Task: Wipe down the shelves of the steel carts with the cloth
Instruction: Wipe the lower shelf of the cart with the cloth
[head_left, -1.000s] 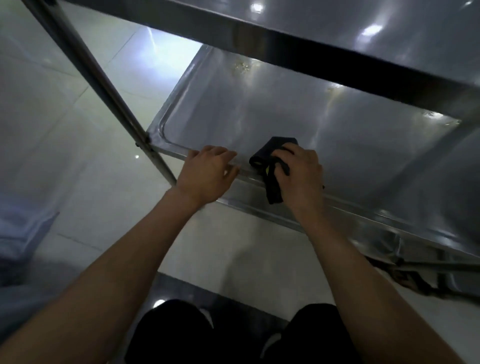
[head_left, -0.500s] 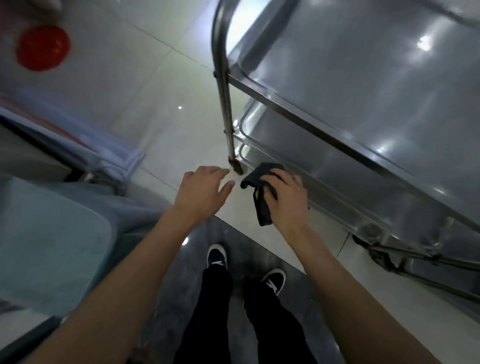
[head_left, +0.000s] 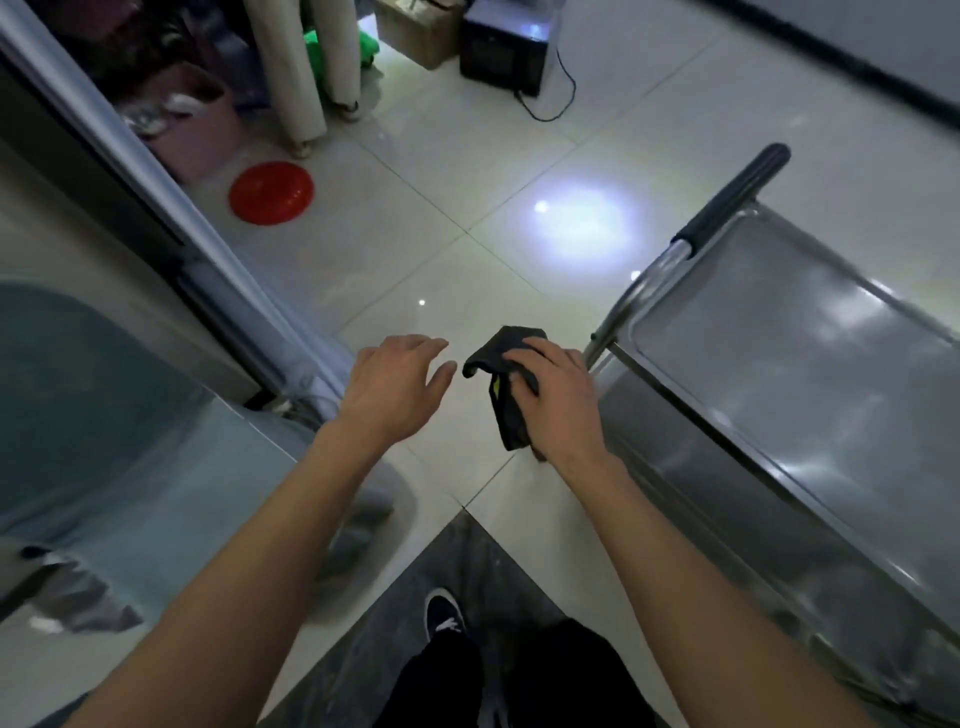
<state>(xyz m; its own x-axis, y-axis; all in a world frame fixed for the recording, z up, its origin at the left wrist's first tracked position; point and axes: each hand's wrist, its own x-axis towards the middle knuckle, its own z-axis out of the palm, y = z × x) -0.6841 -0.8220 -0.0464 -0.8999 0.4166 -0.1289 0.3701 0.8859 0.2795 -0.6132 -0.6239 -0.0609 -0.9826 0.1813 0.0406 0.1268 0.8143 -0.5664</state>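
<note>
My right hand (head_left: 558, 395) grips the dark cloth (head_left: 506, 384), fingers curled over its bunched top while a loose end hangs below my palm. It is held in the air over the tiled floor (head_left: 467, 270), just beside the near left corner of the steel cart (head_left: 779, 364), touching no shelf. My left hand (head_left: 397, 387) hovers beside it, fingers relaxed and spread, holding nothing. A red disc (head_left: 271, 192) lies on the floor well beyond.
</note>
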